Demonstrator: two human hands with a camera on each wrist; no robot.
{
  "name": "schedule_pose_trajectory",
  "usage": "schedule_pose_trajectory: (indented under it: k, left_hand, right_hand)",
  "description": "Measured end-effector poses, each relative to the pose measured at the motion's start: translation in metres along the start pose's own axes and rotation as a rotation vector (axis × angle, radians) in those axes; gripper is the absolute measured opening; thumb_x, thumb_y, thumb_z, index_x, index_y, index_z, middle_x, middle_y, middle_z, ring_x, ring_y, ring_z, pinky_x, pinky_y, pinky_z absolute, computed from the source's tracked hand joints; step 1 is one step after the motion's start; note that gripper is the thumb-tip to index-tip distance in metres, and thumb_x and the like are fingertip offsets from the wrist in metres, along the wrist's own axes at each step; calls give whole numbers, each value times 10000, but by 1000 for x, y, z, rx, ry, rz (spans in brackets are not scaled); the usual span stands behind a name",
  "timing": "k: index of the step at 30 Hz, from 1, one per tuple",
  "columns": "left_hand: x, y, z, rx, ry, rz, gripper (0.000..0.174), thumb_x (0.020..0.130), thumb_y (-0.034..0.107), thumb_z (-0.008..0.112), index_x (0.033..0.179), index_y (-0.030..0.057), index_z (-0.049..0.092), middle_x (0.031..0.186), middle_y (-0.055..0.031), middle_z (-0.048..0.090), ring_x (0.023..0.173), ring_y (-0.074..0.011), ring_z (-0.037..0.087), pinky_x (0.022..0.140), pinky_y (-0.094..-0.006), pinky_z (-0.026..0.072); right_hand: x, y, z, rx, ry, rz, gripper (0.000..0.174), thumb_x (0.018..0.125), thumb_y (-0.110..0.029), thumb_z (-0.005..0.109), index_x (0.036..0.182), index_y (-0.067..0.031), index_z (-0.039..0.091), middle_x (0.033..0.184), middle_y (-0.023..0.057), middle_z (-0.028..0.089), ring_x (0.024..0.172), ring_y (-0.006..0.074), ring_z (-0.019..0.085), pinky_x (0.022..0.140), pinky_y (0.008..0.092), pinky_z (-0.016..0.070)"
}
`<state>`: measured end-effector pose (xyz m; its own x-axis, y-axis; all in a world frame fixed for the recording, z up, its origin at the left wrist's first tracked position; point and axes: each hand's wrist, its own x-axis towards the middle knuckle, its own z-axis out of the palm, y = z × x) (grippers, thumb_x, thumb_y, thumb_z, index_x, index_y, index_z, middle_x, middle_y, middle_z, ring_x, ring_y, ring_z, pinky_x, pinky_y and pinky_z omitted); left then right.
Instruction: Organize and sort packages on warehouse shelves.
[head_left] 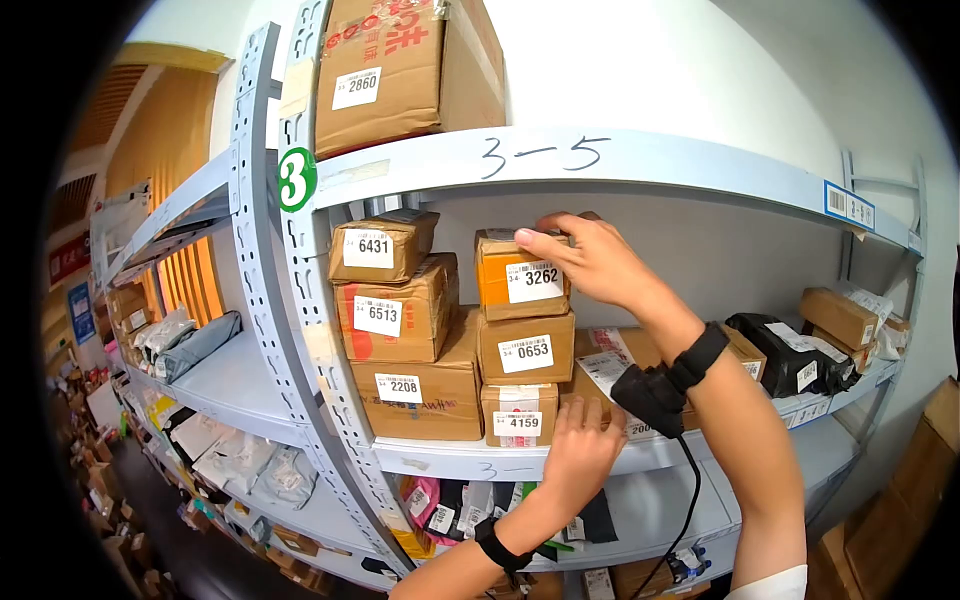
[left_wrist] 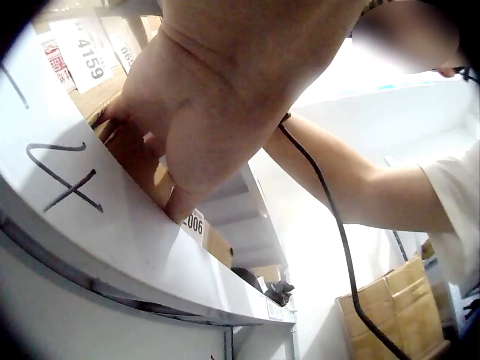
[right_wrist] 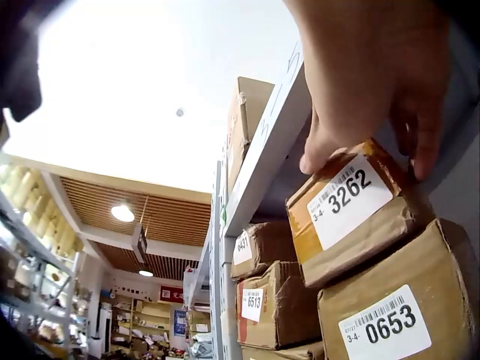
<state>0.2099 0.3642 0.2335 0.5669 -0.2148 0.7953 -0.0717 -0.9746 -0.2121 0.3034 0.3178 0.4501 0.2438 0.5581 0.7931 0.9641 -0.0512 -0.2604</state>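
Note:
The right hand grips the top of the orange-and-brown box labelled 3262, thumb over the upper front edge. In the right wrist view that hand has its fingers down the right side of the 3262 box. Beneath it are box 0653 and box 4159, stacked. Lower down, the left hand rests its fingertips against a wide carton right of 4159. In the left wrist view the left hand reaches over the shelf edge, fingertips partly hidden.
Left of the stack stand boxes 6431, 6513 and 2208. Black parcels lie farther right. The upper shelf beam runs just above the right hand. A black cable hangs from the right wrist.

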Motion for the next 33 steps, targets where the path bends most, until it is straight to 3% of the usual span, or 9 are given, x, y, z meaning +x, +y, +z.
schedule_pose_trajectory:
  k: [2,12,18,23,25,26,29,30,33]
  left_hand:
    - [1,2,-2,-30,98,-4,308,835,237,757,1036,14,686,1026,-192,639,1058,-385,622,976,-476,479]
    - [-2,1,1,-11,11,-1,377,888,280,704,1150,15,645,1102,-226,657,1093,-396,629,1010,-483,465]
    - [-2,-1,5,-7,-16,1,346,894,289,699,1115,24,675,1052,-226,674,1090,-398,633,1015,-492,457]
    - [2,-5,1,-198,53,-6,259,873,167,661,1096,43,705,1025,-192,706,1107,-382,644,985,-507,478]
    - [-12,-8,20,-332,75,-137,332,834,124,647,1154,49,698,1134,-189,701,1141,-379,634,979,-507,485]
    - [-24,-11,32,-368,178,-82,365,842,149,661,1189,41,691,1190,-200,690,1163,-391,623,982,-498,486]
    - [-33,-18,37,-343,98,-58,341,916,236,671,1195,41,696,1228,-198,687,1207,-397,604,1023,-518,453]
    - [-35,-17,33,-371,87,-67,351,912,232,682,1203,37,694,1237,-201,685,1216,-397,600,1040,-520,438]
    - [-30,-17,18,-400,63,-57,344,915,212,682,1203,24,692,1231,-200,687,1209,-403,602,1050,-522,427]
  right_hand:
    - [-3,-2,-2,108,-64,61,805,884,-673,650,1240,49,666,1114,321,694,1069,399,696,912,450,550]
    - [-2,-10,14,103,-25,45,782,859,-625,711,1269,38,649,1120,315,695,1059,410,688,902,447,553]
    - [2,-11,17,-36,-16,-45,721,862,-555,735,1268,33,641,1122,266,679,1037,381,664,887,427,541]
    - [-11,-43,30,-355,218,-55,729,808,-608,716,1248,-30,654,1189,227,607,1137,389,586,954,487,512]
    - [-15,-77,37,-376,155,10,604,830,-547,708,1209,-80,660,1260,173,570,1213,419,534,892,514,527]
    - [-15,-84,48,-397,149,51,583,820,-524,724,1199,-86,662,1271,161,557,1227,424,520,874,492,538]
    - [-7,-80,82,-473,243,57,525,776,-443,776,1171,-115,667,1274,136,542,1247,413,503,816,439,562]
    - [-8,-77,83,-409,336,-11,497,725,-329,822,1098,-50,649,1163,165,554,1107,407,553,738,462,590]
    - [-7,-64,82,-273,410,-108,449,716,-252,789,1071,-22,640,1148,174,550,1107,415,538,740,476,586]
